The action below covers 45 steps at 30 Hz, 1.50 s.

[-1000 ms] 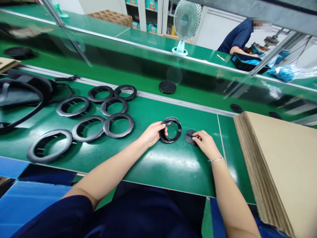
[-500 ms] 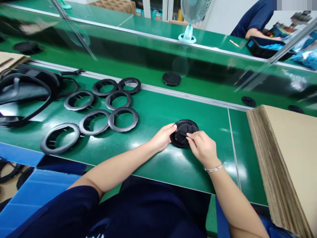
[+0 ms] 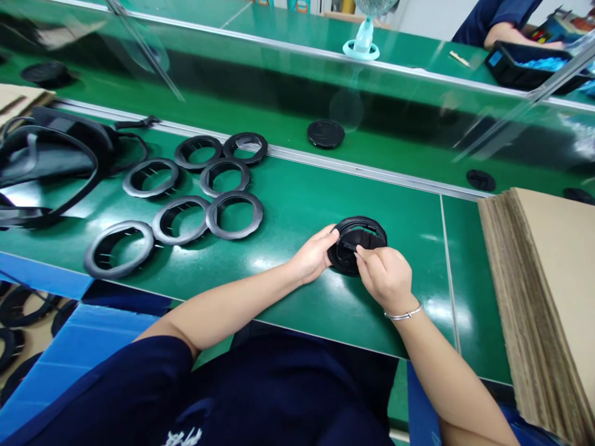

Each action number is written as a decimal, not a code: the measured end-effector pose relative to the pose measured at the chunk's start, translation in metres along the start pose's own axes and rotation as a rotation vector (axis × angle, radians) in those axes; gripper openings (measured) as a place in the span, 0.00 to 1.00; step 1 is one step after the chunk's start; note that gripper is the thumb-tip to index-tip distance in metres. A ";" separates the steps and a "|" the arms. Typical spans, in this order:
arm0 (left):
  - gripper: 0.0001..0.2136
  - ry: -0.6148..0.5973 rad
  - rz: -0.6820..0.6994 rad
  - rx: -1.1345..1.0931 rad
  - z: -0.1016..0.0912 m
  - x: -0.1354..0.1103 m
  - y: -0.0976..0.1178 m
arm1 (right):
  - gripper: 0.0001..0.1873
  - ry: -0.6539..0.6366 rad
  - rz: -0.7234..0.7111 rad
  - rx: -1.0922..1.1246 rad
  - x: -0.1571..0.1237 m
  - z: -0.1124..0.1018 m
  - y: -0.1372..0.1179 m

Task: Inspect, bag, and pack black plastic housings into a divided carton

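Observation:
My left hand [image 3: 315,254] grips the left rim of a black plastic ring [image 3: 367,227] that stands tilted on the green table [image 3: 297,204]. A black round disc [image 3: 344,254] sits inside the ring. My right hand [image 3: 383,275] pinches the disc's small raised tab and presses the disc into the ring. Both hands are closed around the parts, close together at the table's middle.
Several loose black rings [image 3: 235,214] lie in a cluster at the left. A large black frame [image 3: 41,167] lies at the far left. A cardboard stack [image 3: 548,291] fills the right side. Another black disc [image 3: 326,133] rests on the conveyor [image 3: 260,111] beyond, where another person's arm [image 3: 504,31] works.
My right hand has carried the disc from the table into the ring held by my left hand. Both hands have drifted slightly right and the view has tilted down.

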<state>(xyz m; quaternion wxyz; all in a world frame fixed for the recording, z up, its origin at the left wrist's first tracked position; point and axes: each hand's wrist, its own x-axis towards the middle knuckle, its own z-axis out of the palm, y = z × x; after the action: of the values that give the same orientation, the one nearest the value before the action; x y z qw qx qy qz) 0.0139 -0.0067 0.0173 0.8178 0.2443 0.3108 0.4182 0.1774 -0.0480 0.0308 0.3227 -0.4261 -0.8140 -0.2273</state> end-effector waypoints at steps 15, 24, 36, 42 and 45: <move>0.12 0.012 -0.002 0.035 -0.002 0.003 -0.004 | 0.08 -0.121 0.110 0.255 -0.018 0.013 0.009; 0.13 0.004 0.005 0.059 -0.003 0.005 -0.005 | 0.06 -0.090 0.055 0.209 -0.019 0.014 0.008; 0.17 0.041 0.020 0.096 -0.006 0.008 -0.014 | 0.08 -0.120 0.083 0.249 -0.021 0.027 0.015; 0.13 0.056 0.051 0.508 -0.014 0.014 0.004 | 0.08 -0.119 0.065 0.279 -0.021 0.034 0.005; 0.12 0.098 0.068 0.689 -0.016 0.015 0.010 | 0.07 -0.143 0.054 0.302 -0.020 0.035 -0.001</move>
<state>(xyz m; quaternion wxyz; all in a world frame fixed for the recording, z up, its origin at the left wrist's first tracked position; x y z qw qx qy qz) 0.0038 0.0135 0.0082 0.6570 0.4958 0.4642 0.3271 0.1737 -0.0368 -0.0075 0.3303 -0.4097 -0.8480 -0.0626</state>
